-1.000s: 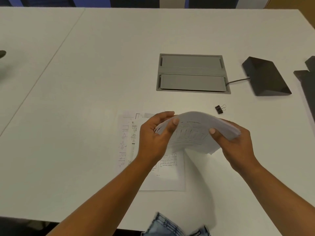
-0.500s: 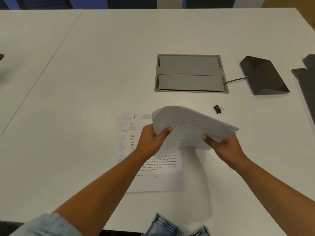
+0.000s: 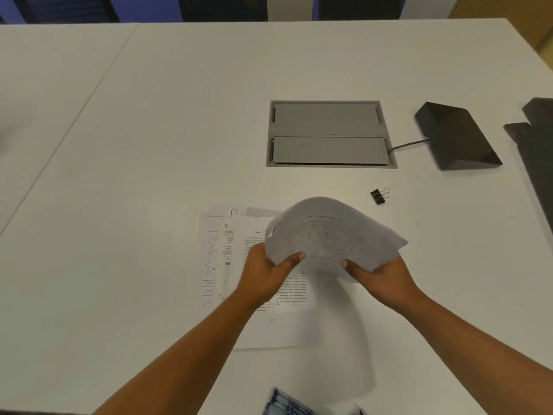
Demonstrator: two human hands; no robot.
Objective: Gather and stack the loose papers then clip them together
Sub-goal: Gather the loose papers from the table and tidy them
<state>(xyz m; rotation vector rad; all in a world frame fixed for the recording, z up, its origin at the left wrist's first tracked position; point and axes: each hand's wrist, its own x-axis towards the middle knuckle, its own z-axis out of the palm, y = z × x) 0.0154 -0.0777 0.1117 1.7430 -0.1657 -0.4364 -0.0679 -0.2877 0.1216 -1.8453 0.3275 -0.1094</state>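
Paper stack [image 3: 329,235] bowed higher; left hand [image 3: 266,274], right hand [image 3: 380,277] grip clamped on near edge.

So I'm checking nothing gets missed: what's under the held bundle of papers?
Under the held bundle, more printed sheets lie flat on the table. Their right portion is covered by the bundle and left hand.

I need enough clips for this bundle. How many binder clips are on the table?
1. The binder clip lies on the white table, beyond the held papers, near the grey floor-box lid. Papers could hide others.
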